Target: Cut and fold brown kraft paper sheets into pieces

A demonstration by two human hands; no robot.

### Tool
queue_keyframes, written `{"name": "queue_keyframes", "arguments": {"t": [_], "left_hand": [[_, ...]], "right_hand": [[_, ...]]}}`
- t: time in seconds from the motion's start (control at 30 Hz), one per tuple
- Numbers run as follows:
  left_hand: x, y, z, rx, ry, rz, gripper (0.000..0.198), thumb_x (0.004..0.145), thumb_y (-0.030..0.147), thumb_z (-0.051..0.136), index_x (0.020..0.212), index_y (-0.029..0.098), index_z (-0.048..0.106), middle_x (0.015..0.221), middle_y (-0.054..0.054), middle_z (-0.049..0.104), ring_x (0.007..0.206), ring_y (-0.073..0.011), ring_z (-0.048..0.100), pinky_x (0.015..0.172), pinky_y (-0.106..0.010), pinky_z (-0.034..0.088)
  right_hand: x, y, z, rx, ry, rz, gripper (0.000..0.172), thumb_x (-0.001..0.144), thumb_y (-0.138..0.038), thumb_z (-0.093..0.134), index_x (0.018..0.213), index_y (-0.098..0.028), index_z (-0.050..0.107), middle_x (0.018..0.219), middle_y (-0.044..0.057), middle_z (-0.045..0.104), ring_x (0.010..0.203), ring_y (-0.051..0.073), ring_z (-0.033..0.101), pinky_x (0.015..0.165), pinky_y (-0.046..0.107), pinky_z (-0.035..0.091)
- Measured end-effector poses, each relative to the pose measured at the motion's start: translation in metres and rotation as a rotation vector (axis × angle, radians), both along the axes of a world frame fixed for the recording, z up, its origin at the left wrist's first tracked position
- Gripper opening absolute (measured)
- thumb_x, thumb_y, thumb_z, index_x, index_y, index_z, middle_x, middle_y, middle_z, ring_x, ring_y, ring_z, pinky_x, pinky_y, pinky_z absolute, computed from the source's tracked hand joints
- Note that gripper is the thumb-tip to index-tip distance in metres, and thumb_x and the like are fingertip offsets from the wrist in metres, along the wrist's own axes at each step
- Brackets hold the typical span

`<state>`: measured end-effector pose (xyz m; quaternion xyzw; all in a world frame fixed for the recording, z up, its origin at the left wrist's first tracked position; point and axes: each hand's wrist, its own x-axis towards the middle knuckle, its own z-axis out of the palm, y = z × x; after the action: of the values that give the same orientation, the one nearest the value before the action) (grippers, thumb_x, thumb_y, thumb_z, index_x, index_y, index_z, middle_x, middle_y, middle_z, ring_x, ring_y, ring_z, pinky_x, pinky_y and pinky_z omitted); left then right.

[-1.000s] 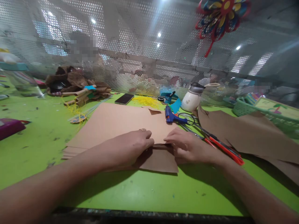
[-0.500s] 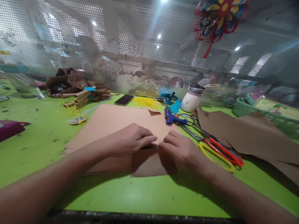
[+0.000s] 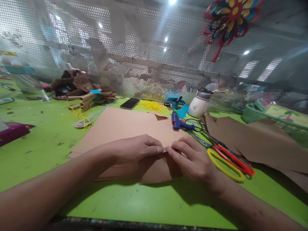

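A smaller piece of brown paper (image 3: 154, 175) lies over the near edge of a stack of brown paper sheets (image 3: 120, 123). Its upper edge is pinched between the fingertips of my left hand (image 3: 139, 149) and my right hand (image 3: 192, 157), which almost meet in the middle. Both hands are closed on this edge, thumbs toward me, and part of the edge is hidden under the fingers. A blue glue gun (image 3: 179, 122) rests just beyond my right hand. Beside that hand lie yellow-handled scissors (image 3: 225, 165) and red-handled scissors (image 3: 235, 158).
Large brown paper (image 3: 255, 138) covers the right side of the green table (image 3: 120, 205). Toward the back are a phone (image 3: 130, 103), yellow raffia (image 3: 151, 106), a white bottle (image 3: 198, 104) and a green basket (image 3: 252, 112). A purple object (image 3: 13, 131) sits at left.
My fingertips have come closer together and now pinch the paper edge, where a dark gap showed between them before. The whole view has shifted slightly.
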<state>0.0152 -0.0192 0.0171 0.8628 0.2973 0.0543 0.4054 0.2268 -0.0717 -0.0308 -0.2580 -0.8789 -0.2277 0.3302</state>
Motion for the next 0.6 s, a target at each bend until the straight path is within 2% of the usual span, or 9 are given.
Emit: {"name": "queue_keyframes", "arguments": {"t": [0.17, 0.27, 0.37, 0.43, 0.5, 0.53, 0.6], "left_hand": [[0.002, 0.0, -0.003, 0.021, 0.016, 0.042, 0.04, 0.093, 0.047, 0.041, 0.077, 0.015, 0.058, 0.073, 0.002, 0.051, 0.071, -0.0128, 0.042, 0.064, -0.022, 0.037], [0.001, 0.001, -0.004, 0.05, 0.025, 0.033, 0.042, 0.092, 0.048, 0.041, 0.078, 0.014, 0.06, 0.07, 0.002, 0.05, 0.067, -0.0128, 0.043, 0.061, -0.023, 0.036], [0.002, -0.001, -0.004, 0.087, 0.032, 0.01, 0.038, 0.093, 0.043, 0.04, 0.078, 0.014, 0.06, 0.07, 0.001, 0.055, 0.066, -0.0129, 0.046, 0.06, -0.023, 0.036], [0.003, -0.005, -0.003, 0.107, 0.045, -0.009, 0.036, 0.094, 0.039, 0.04, 0.08, 0.015, 0.062, 0.074, 0.0, 0.06, 0.067, -0.0137, 0.05, 0.061, -0.023, 0.037], [0.003, -0.009, -0.003, 0.135, 0.054, -0.007, 0.034, 0.095, 0.037, 0.039, 0.086, 0.017, 0.064, 0.078, -0.001, 0.064, 0.069, -0.0144, 0.053, 0.062, -0.024, 0.038], [0.003, -0.011, -0.003, 0.151, 0.054, 0.001, 0.033, 0.096, 0.037, 0.039, 0.089, 0.018, 0.065, 0.079, 0.0, 0.065, 0.069, -0.0145, 0.054, 0.062, -0.024, 0.038], [0.002, -0.014, -0.003, 0.187, 0.052, 0.022, 0.033, 0.096, 0.037, 0.038, 0.094, 0.02, 0.066, 0.081, 0.0, 0.067, 0.069, -0.0145, 0.055, 0.062, -0.024, 0.038]], "right_hand": [[0.0, 0.0, 0.004, -0.201, 0.144, 0.011, 0.02, 0.09, -0.01, 0.051, 0.099, -0.018, 0.066, 0.09, 0.011, 0.063, 0.083, 0.023, 0.053, 0.07, 0.04, 0.048], [0.005, 0.002, 0.009, -0.414, 0.321, 0.054, 0.019, 0.087, -0.016, 0.057, 0.104, -0.021, 0.065, 0.1, 0.011, 0.062, 0.093, 0.024, 0.056, 0.079, 0.041, 0.05], [0.009, 0.005, 0.014, -0.651, 0.528, 0.013, 0.019, 0.088, -0.027, 0.058, 0.105, -0.021, 0.065, 0.106, 0.01, 0.064, 0.095, 0.023, 0.06, 0.081, 0.038, 0.051], [0.01, 0.006, 0.016, -0.873, 0.554, -0.046, 0.022, 0.09, -0.037, 0.055, 0.096, -0.019, 0.067, 0.094, 0.008, 0.068, 0.083, 0.02, 0.062, 0.07, 0.032, 0.052], [0.01, 0.005, 0.017, -1.104, 0.523, -0.092, 0.032, 0.09, -0.045, 0.053, 0.085, -0.018, 0.068, 0.074, 0.004, 0.066, 0.065, 0.016, 0.06, 0.055, 0.027, 0.049], [0.009, 0.004, 0.017, -1.176, 0.512, -0.105, 0.034, 0.089, -0.047, 0.054, 0.08, -0.017, 0.068, 0.067, 0.003, 0.064, 0.059, 0.015, 0.058, 0.05, 0.025, 0.046], [0.01, 0.002, 0.018, -1.209, 0.522, -0.116, 0.032, 0.086, -0.046, 0.058, 0.076, -0.017, 0.069, 0.063, 0.002, 0.063, 0.056, 0.014, 0.056, 0.049, 0.024, 0.043]]}}
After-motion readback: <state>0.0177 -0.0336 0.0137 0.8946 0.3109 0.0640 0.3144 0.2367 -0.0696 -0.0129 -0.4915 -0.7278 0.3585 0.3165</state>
